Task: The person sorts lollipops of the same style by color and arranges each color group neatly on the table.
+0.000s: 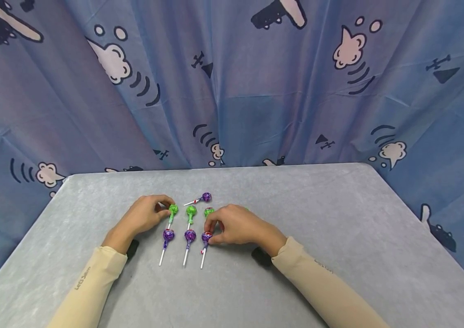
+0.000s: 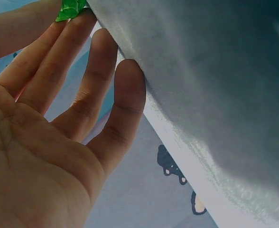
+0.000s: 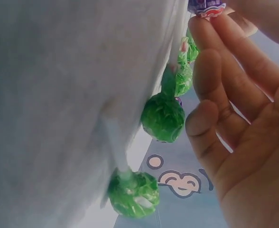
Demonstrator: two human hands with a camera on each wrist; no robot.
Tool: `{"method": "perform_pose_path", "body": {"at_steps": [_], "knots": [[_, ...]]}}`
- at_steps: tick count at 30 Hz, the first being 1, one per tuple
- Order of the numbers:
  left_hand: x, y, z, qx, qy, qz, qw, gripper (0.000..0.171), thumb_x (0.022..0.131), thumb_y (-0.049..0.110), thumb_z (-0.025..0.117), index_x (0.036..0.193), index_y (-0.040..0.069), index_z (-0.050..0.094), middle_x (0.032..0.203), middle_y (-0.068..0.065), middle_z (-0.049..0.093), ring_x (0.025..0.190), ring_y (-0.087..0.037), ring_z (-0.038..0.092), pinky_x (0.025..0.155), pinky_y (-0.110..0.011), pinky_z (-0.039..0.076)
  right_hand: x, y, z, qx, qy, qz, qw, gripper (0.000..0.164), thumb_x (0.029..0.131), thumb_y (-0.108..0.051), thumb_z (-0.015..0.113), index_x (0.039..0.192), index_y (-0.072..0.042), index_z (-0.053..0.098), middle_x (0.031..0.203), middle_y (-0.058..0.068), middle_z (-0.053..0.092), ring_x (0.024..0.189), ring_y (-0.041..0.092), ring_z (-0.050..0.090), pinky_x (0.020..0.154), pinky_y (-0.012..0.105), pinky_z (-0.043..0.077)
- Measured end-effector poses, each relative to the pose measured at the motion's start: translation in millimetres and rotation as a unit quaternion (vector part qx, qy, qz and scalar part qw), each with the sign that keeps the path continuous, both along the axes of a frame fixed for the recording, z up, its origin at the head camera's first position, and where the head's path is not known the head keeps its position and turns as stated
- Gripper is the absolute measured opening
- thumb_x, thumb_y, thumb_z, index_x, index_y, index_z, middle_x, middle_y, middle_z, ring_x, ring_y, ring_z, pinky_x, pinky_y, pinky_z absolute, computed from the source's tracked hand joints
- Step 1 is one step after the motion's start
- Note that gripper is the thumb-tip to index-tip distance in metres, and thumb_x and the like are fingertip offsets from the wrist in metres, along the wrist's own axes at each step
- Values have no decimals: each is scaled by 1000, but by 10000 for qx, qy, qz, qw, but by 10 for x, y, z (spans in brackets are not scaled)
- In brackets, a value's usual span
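Observation:
My left hand (image 1: 143,215) pinches the head of a green-wrapped lollipop (image 1: 173,209) between thumb and fingers; its green wrapper (image 2: 72,8) shows at the top of the left wrist view. The right hand (image 1: 236,225) holds a purple lollipop (image 1: 206,237) by its head, the white stick pointing toward me. Left of it lie two more purple lollipops, one in the middle (image 1: 190,235) and one at the end (image 1: 168,235). Above these sit a green lollipop (image 1: 191,211) and another green lollipop (image 1: 209,212), the latter partly covered by the right hand.
A purple lollipop (image 1: 206,197) lies slantwise behind the rows. In the right wrist view a green lollipop (image 3: 163,118) and a nearer green lollipop (image 3: 134,192) lie beside the right hand. Grey cloth covers the table (image 1: 318,205); a patterned blue curtain (image 1: 240,114) hangs behind.

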State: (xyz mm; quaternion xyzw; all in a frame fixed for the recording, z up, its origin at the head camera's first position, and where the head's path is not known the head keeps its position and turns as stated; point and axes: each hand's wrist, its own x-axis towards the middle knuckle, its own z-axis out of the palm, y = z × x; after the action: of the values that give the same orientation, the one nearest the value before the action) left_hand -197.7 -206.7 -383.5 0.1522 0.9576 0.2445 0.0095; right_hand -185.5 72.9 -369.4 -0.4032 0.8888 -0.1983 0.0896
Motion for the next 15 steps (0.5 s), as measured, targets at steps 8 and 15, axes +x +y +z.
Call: {"method": "perform_pose_path", "body": {"at_steps": [8, 15], "knots": [[7, 2, 11, -1, 8, -5, 10000, 22, 93, 13, 69, 114, 13, 73, 107, -9, 74, 93, -24, 67, 82, -46, 52, -9, 6, 4, -47, 45, 59, 10000, 14, 81, -32, 82, 91, -27, 73, 86, -13, 72, 67, -2, 54, 67, 21, 45], [12, 5, 11, -4, 13, 22, 10000, 21, 92, 14, 69, 113, 13, 73, 107, -8, 74, 94, -24, 68, 84, -47, 52, -23, 5, 3, 58, 22, 27, 10000, 16, 81, -33, 82, 94, -27, 73, 87, -14, 71, 72, 1, 57, 70, 21, 46]]}}
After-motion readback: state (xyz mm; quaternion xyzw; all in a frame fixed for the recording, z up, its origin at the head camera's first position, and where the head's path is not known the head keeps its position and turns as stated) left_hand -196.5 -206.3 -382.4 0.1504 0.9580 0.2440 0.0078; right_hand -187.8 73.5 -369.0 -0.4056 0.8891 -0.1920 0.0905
